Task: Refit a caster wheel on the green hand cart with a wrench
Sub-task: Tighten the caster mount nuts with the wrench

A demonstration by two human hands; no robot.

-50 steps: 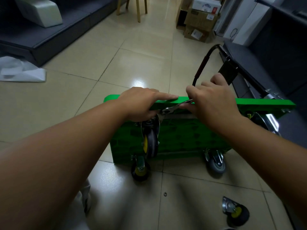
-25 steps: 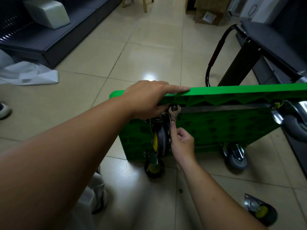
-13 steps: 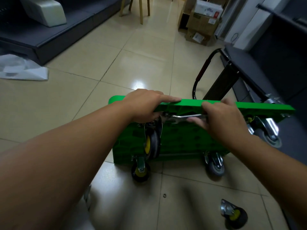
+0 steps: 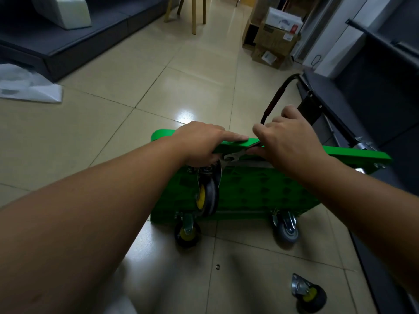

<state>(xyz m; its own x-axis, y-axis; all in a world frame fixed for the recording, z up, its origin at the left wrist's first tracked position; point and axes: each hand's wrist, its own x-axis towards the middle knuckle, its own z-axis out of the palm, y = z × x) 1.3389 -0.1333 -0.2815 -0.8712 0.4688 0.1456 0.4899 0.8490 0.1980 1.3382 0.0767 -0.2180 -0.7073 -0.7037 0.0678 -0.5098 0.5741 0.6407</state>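
Cart (image 4: 260, 196): on edge on floor (image 4: 136, 109), underside facing near.
Caster (image 4: 207, 193): upper left of underside, just under left hand.
Left hand (image 4: 199, 143): fingers grip cart's top edge.
Right hand (image 4: 288, 141): fingers closed round wrench (image 4: 235, 156), its head at the caster's fixing.
Method: seat head squarely; short swings.
Nearby: loose caster (image 4: 308, 295), floor near right.
Obstruction: handle (image 4: 272, 105) just beyond right hand.

Left hand (image 4: 203, 143), right hand (image 4: 292, 145): both curled.

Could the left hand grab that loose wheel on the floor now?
Probably not: the left hand grips the green cart, and the loose wheel lies on the floor far to its right.
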